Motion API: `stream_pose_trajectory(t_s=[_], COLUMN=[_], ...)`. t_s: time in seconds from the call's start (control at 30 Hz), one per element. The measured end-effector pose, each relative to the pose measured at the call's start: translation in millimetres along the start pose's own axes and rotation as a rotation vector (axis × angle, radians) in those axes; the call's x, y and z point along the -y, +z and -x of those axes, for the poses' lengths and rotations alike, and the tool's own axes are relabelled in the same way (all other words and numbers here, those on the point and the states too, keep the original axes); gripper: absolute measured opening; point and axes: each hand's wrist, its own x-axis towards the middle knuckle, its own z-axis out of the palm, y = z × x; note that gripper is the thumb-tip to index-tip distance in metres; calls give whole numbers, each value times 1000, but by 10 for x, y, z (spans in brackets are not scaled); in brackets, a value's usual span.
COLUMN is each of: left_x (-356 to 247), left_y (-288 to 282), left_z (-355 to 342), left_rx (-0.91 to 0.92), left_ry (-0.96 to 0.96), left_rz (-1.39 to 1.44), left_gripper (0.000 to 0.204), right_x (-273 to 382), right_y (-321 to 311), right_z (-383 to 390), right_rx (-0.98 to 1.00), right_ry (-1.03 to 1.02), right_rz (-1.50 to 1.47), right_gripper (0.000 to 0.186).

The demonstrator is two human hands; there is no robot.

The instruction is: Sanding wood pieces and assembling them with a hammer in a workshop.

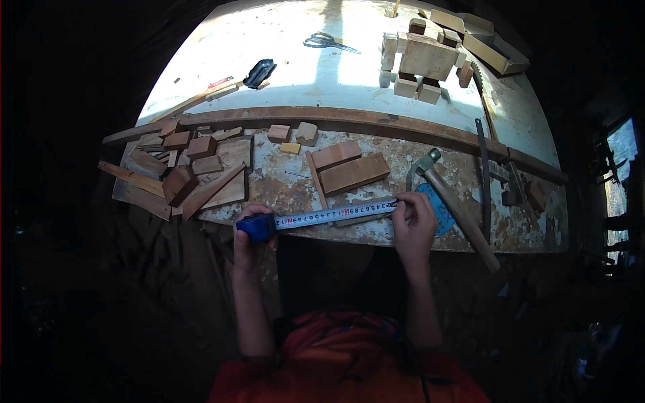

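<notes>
My left hand (244,248) is closed around the blue case of a tape measure (256,228) at the bench's front edge. The white blade (326,215) is pulled out to the right and slopes slightly upward. At its far end, my right hand (414,228) pinches the tip between thumb and fingers. A thin wooden strip (366,219) shows just below the blade. Beyond it lie two reddish-brown wood blocks (355,173) and a narrow upright slat (316,180). A hammer (458,211) rests right of my right hand, partly over a blue disc (443,213).
Wood offcuts (191,158) are heaped at the left. A long wooden rail (322,117) crosses the bench. Behind it are scissors (330,43), a black tool (259,73), a joined wooden block assembly (428,57) and a cardboard box (494,50). A dark metal bar (483,174) lies right.
</notes>
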Motion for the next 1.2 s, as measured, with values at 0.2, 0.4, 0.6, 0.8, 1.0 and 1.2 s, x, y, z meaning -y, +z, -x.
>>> stream_pose_trajectory(t_s=[0.2,0.4,0.6,0.8,1.0,1.2], left_x=[8,24,10,3,13,23], left_y=[-5,-6,9,4,31,9], left_z=[15,23,26,27,16,18], left_rx=[-9,-21,-44,-19,-22,-45], left_ry=[-15,-12,-11,-3,-2,-3], left_rz=[-8,-8,-8,-37,-34,29], left_gripper=[97,91,91,89,90,95], right_x=[-20,-19,-51,-44,-85,-58], right_y=[21,-6,-15,-28,-36,-39], right_z=[-2,-9,-11,-25,-18,-11], right_rx=[-36,-19,-14,2,13,12], right_ry=[-23,-7,39,60,82,94], right_rz=[-17,-36,-89,-118,-127,-165], right_gripper=[15,15,15,16,16,16])
